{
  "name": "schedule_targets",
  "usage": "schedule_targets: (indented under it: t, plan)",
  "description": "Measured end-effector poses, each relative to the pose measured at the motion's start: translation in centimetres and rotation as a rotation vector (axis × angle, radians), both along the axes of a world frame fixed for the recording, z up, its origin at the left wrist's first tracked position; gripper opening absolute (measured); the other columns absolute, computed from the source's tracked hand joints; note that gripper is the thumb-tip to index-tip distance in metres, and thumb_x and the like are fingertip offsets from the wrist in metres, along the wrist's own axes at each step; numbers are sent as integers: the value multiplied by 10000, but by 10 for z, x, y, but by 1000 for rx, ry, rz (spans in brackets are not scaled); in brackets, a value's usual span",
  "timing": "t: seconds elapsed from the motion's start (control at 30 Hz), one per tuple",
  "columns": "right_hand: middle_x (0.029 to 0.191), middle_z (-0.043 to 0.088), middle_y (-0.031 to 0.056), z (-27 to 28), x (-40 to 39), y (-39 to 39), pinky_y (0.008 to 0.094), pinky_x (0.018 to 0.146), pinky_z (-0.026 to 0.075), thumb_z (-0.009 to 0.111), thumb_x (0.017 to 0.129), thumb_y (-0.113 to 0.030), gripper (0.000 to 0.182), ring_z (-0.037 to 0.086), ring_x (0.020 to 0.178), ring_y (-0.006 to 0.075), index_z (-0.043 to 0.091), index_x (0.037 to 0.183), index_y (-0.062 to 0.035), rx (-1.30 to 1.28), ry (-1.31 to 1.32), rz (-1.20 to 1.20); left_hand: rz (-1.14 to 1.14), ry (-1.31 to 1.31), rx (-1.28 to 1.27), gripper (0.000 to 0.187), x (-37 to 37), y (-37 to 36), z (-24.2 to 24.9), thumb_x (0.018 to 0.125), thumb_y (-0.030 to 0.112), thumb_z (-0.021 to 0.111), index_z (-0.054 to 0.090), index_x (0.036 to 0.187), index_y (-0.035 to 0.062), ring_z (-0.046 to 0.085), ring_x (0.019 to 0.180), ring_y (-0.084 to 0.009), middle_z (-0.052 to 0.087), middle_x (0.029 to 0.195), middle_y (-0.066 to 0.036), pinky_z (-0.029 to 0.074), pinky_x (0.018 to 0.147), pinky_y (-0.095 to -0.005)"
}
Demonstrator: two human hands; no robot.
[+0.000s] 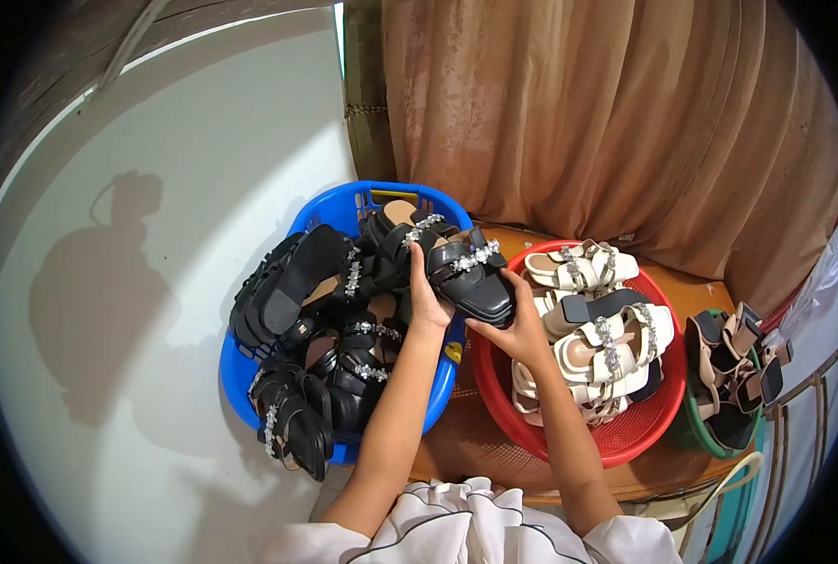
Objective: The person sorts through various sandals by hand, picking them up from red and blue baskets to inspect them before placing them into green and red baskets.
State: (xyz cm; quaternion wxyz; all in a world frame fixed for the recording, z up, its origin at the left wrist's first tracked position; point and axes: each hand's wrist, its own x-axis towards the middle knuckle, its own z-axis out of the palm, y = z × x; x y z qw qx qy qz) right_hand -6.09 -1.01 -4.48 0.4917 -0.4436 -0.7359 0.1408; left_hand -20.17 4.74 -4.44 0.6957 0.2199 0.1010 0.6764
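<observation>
A black sandal [483, 293] with a squared toe and a jewelled strap is between my two hands, at the right rim of the blue basket [442, 395]. My left hand [428, 296] supports its left side, the lower fingers hidden beneath it. Around the toe end, my right hand [521, 329] is closed, thumb at the front edge. Just behind the held sandal lies another black sandal [400, 216] with a tan insole. More black sandals [292, 291] with jewelled straps fill the blue basket, some on their sides with soles showing.
Right of my hands, a red basket [490, 404] holds white jewelled sandals [593, 352]. Beyond it is a green basket [696, 428] with beige and black heeled sandals [727, 362]. The baskets are by a wooden table [457, 442]; a brown curtain [569, 113] hangs behind, a white wall [203, 169] left.
</observation>
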Motion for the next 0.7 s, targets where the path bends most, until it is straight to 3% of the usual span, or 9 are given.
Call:
schedule_targets:
  t: [0.07,0.33,0.43,0.53,0.7]
  plan:
    - [1085,451,187,-2,1,1,371,882,348,772,552,-291,816,441,1017,313,352,1180,16,42,33,-1,-9,6,0,622,-1,-4,4,773,587,440,482,1109,66,531,948,-227,544,1054,-93,426,838,-359]
    - [1170,383,186,-9,-10,0,360,934,312,733,602,-194,788,402,1089,297,301,1223,27,8,373,87,12,115,-40,769,2,-5,4,720,682,382,444,1156,53,497,1008,-206,510,1116,-84,389,885,-351]
    - [1180,367,191,-11,-8,3,358,939,305,720,610,-182,799,390,1101,296,277,1241,28,65,326,49,2,115,-32,765,3,-5,6,718,688,371,440,1163,71,480,1026,-208,498,1136,-74,380,891,-357]
    - [1188,357,194,1,-4,1,355,944,297,715,611,-184,829,375,1116,288,245,1260,29,228,87,-58,-6,124,-33,752,5,-5,7,719,693,359,450,1158,89,466,1034,-211,496,1142,-62,368,898,-362]
    - [1209,332,203,-6,-5,2,356,951,292,719,607,-163,863,361,1131,294,209,1278,21,73,313,39,-14,112,-54,764,6,-3,4,708,701,362,457,1155,89,464,1037,-214,498,1140,-60,364,901,-371]
